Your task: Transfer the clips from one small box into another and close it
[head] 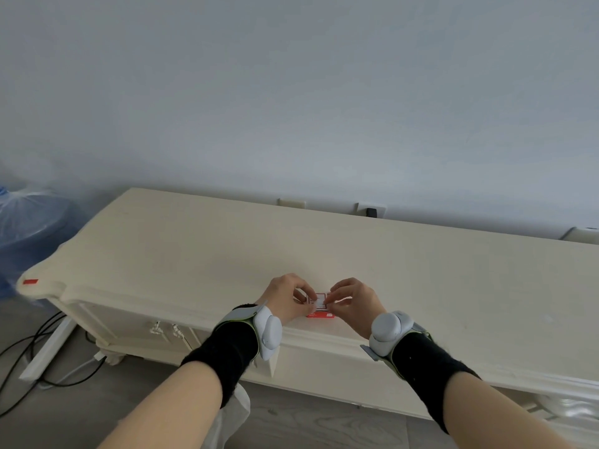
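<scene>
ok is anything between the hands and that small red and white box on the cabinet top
Nothing visible. The left hand and right hand already have their fingertips on the small red and white box, near the front edge of the cream wooden cabinet top.

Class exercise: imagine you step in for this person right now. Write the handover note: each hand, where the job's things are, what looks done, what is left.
Left hand: fingers pinched at the left side of the small red and white box; whether it grips the box or a flap is too small to tell.
Right hand: fingers pinched at the box's right side, likewise unclear.
The box sits near the front edge of the cream cabinet top, between both hands.
Only one box shows; no second box or clips are visible.
Done: cannot be judged from this view.
Left: confirm the clips are transferred, then close the box.
</scene>
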Available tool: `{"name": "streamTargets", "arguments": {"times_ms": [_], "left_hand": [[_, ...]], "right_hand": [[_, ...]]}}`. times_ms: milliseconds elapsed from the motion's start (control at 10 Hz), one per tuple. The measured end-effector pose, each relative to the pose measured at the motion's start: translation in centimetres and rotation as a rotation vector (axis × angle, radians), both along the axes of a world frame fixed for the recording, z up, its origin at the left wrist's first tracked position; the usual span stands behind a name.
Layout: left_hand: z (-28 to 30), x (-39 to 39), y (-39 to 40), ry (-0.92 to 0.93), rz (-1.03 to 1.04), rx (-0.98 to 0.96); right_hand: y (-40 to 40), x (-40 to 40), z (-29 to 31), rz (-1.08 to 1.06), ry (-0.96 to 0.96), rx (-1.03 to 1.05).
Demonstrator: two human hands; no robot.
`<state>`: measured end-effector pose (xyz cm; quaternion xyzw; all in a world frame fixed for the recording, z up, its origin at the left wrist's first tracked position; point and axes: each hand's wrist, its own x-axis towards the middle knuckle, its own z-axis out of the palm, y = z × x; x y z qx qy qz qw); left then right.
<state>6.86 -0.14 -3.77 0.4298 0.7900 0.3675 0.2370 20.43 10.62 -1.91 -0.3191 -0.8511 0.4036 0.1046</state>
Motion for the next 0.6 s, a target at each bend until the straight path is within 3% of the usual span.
{"name": "streamTargets", "arguments": {"times_ms": [200, 500, 600], "left_hand": [[0.4, 0.0, 0.2, 0.037, 0.013, -0.062], [2.1, 0.0, -0.2, 0.155, -0.129, -0.236], [3.0, -1.0, -0.9, 0.070, -0.098, -0.227]], "right_hand": [[0.3, -0.4, 0.3, 0.074, -0.096, 0.091], [0.5, -0.9, 1.9, 0.161, -0.258, 0.178], [1.1, -1.0, 3.1, 0.138, -0.292, 0.193]]}}
